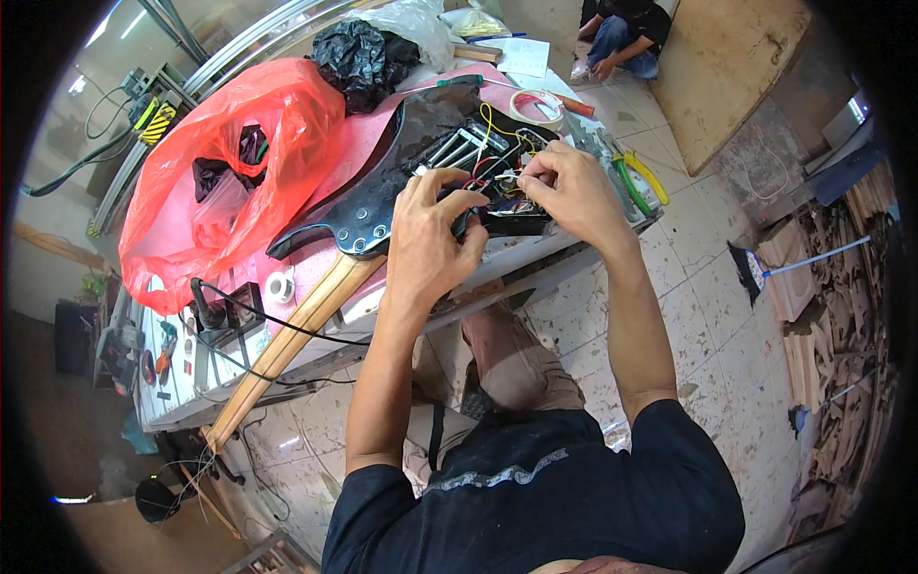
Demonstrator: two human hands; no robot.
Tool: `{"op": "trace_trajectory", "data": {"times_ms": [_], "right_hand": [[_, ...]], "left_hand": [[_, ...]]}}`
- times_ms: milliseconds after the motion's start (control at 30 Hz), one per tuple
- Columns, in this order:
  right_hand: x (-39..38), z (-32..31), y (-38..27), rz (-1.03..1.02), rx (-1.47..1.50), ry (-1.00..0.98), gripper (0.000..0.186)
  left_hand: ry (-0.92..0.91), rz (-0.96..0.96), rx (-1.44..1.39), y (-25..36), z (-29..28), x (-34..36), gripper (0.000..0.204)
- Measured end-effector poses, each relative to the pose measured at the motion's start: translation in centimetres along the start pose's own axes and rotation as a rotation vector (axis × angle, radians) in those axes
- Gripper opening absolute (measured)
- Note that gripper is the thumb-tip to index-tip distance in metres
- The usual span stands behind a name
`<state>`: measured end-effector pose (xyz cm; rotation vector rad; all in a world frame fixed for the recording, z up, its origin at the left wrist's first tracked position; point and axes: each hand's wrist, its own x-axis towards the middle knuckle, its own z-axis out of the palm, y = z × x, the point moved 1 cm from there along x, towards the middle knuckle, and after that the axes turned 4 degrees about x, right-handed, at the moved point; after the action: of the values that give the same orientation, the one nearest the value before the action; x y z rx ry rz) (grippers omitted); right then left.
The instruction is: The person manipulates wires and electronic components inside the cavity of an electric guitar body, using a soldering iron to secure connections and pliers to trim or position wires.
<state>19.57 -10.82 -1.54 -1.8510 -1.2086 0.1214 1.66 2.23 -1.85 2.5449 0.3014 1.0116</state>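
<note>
A black electric guitar (413, 143) lies back side up on the bench, its pale wooden neck (287, 352) pointing toward the lower left. Springs (461, 145) show in one opening of the body. Beside them an open cavity holds a tangle of thin wires (489, 122), yellow, red, black and white. My left hand (430, 225) rests over the near edge of the body, thumb and fingers curled together at the cavity; what they grip is hidden. With thumb and forefinger, my right hand (568, 187) pinches a thin light wire over the cavity.
Pink foam sheet (368, 143) covers the bench. A red plastic bag (287, 105) and a black bag (361, 62) lie to the left and behind. Tape roll (536, 107) and yellow-green pliers (643, 179) are at right. A cable (277, 330) crosses the guitar neck. Another person (626, 38) crouches beyond.
</note>
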Motion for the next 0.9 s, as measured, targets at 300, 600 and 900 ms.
{"op": "trace_trajectory", "data": {"times_ms": [300, 600, 900], "right_hand": [[0.1, 0.1, -0.4, 0.012, -0.064, 0.005, 0.019], [0.1, 0.7, -0.7, -0.064, -0.154, 0.047, 0.018], [0.6, 1.9, -1.4, -0.327, -0.198, 0.046, 0.014]], "left_hand": [[0.081, -0.123, 0.000, -0.4, 0.2, -0.1, 0.021], [0.109, -0.156, 0.089, -0.2, -0.2, 0.0, 0.021], [0.096, -0.151, 0.089, -0.1, -0.2, 0.0, 0.024]]}}
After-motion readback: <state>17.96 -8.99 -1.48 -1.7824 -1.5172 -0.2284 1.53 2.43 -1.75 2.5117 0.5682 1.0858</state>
